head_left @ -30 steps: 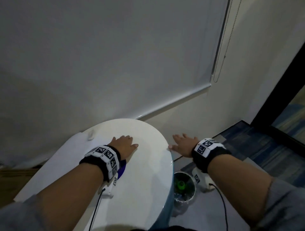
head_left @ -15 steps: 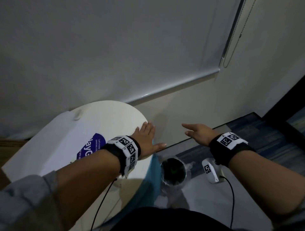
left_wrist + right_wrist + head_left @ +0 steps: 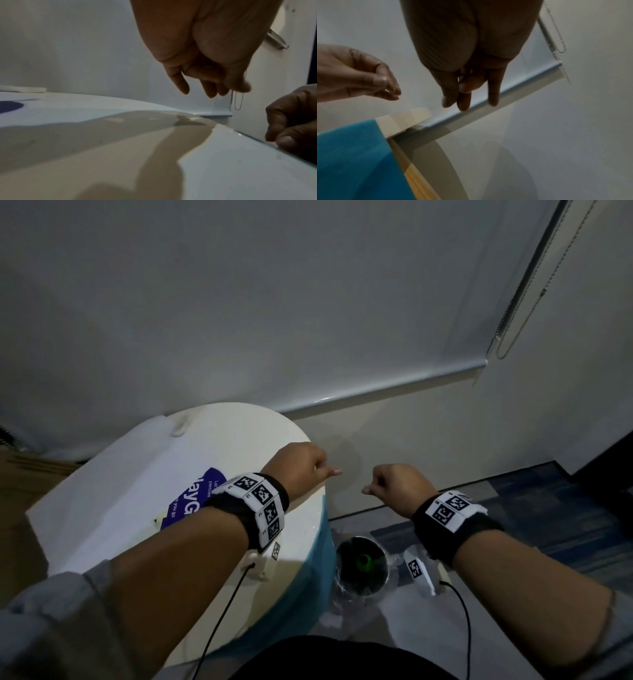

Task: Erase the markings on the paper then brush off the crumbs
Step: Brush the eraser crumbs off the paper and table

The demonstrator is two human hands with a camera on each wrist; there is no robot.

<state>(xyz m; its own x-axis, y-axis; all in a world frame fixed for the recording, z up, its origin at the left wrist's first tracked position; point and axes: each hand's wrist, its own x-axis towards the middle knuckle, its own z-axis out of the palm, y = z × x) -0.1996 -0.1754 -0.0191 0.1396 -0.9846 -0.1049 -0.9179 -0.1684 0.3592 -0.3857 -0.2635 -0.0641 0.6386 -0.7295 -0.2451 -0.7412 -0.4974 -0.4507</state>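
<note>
A pale roller blind (image 3: 239, 302) fills the wall behind, its bottom rail (image 3: 383, 386) running above a white wall, with one looped bead chain (image 3: 513, 337) hanging at its right end. Blue carpet (image 3: 565, 508) covers the floor at the right. One round white table (image 3: 298, 542) with a teal side stands below the blind. One large white sheet of paper (image 3: 113, 491) lies across the table's left half and overhangs its left edge; it carries a purple printed patch (image 3: 191, 501) near the table's middle. One small white eraser (image 3: 180, 428) sits at the table's far edge, on the paper's far corner. Beside the table's right edge, on the floor, stands one bin (image 3: 361, 565) with a clear liner and a green object inside. The person's left hand (image 3: 301, 465) hangs just above the table's right edge, fingers loosely curled downward and holding nothing. The right hand (image 3: 397, 482) hangs in the air beyond that edge, over the floor, fingers likewise loosely curled and empty. Both wrists wear black bands with white coded tags.
</note>
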